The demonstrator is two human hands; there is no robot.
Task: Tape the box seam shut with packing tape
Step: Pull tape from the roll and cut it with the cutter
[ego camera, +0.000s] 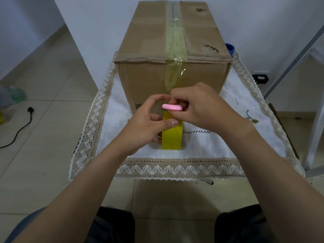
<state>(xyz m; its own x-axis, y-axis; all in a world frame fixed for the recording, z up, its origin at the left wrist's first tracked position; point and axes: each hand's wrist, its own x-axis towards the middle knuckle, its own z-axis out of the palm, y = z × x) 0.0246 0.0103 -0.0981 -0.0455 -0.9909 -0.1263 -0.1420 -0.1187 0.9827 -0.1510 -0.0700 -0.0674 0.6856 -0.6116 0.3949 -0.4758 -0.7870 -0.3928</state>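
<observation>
box blocks ahead — bare cloth either side

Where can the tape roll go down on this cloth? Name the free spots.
Free: the white cloth right of the hands, between the box and the near lace border; also the strip left of the box. Crowded: directly before the box, where the left hand holds the tape roll and the right hand a pink cutter.

One box, one tape roll, one pink cutter, two hands.
</observation>
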